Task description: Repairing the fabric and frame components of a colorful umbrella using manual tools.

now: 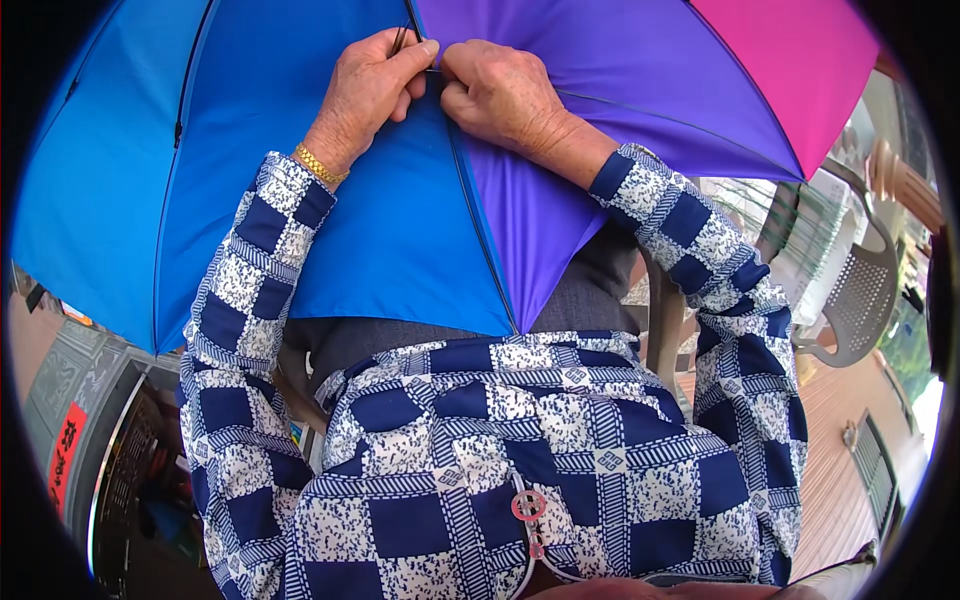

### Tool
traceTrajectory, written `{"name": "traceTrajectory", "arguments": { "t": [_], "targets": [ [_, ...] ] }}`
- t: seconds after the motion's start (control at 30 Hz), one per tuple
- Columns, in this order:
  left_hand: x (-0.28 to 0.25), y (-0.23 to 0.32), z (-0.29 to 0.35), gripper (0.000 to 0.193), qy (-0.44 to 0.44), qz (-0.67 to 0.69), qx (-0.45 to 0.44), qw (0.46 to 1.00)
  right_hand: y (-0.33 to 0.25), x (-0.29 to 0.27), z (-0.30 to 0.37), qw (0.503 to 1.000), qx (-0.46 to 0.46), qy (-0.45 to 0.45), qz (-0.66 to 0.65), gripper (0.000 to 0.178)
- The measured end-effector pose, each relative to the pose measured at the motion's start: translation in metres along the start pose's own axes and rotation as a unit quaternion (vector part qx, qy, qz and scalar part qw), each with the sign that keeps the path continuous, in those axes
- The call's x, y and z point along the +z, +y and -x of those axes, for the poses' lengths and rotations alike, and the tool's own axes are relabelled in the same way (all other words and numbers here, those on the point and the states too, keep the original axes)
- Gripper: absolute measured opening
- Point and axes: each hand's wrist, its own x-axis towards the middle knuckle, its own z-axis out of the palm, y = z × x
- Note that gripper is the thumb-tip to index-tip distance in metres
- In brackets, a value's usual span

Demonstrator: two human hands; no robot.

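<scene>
Red strip [67,460] showing at far left. Multicolour umbrella [365,220] spreading over the person's lap, ribs showing: blue panels left, purple then pink right. Left hand [375,85] pinching a thin dark piece [401,40] near the rib [465,185] at the blue-purple seam. Right hand [505,95] resting just beside it over purple, fingers curled — cannot tell what it's gripping. Perforated chair [865,295] standing far right.

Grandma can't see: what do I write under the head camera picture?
A person's left hand and right hand are close together at a dark rib of a spread umbrella, where a blue panel meets a purple panel. The left hand pinches a thin dark piece, too small to identify. The person wears a blue-and-white top and a gold-coloured wristband.
</scene>
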Motion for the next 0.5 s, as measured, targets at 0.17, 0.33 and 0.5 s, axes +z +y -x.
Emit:
{"name": "traceTrajectory", "arguments": {
  "t": [0.17, 0.33, 0.5],
  "targets": [
    [0.002, -0.005, -0.002, 0.025, 0.003, -0.023, -0.008, 1.000, -0.003, -0.002, -0.001, 0.999, 0.017, -0.022, 0.017, 0.011],
    [0.001, -0.008, -0.003, 0.027, 0.010, -0.072, 0.001, 0.997, -0.004, -0.016, -0.001, 0.999, 0.044, -0.011, 0.031, 0.013],
    [-0.009, -0.004, 0.006, 0.029, 0.018, -0.127, 0.012, 0.992, -0.022, -0.032, 0.006, 0.995, 0.082, -0.049, -0.017, 0.015]
  ]
}}
